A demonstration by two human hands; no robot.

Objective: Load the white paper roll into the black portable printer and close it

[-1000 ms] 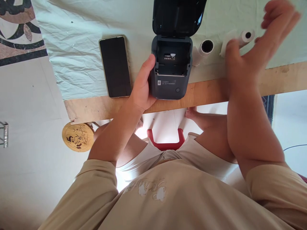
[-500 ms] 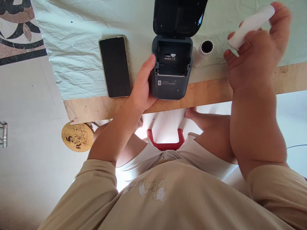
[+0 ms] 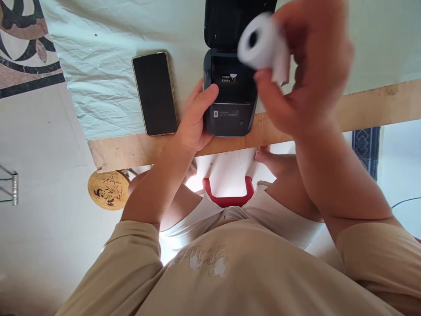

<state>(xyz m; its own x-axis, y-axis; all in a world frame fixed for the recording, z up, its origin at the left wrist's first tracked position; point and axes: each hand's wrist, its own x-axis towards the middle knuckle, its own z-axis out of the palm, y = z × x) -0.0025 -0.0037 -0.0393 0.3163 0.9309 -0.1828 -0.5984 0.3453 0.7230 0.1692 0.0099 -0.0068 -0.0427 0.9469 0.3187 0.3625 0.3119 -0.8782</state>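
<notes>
printer (image 3: 228,105): dark matt plastic
paper roll (image 3: 261,44): smooth white paper
phone (image 3: 154,93): glossy black glass
table edge (image 3: 368,105): bare, rough wood
cloth (image 3: 98,79): pale, creased fabric

Person wearing a loose beige top (image 3: 230,281) with elbow-length sleeves (image 3: 138,241) and a pale embroidered motif on the chest, white shorts (image 3: 204,215); forearms and both hands bare, no rings or watch visible.

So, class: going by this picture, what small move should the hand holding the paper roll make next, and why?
Probably lower the paper roll into the printer. Its lid stands open and what shows of the bay looks empty. The right hand holds the roll just above it, while the left hand steadies the printer's side.
</notes>
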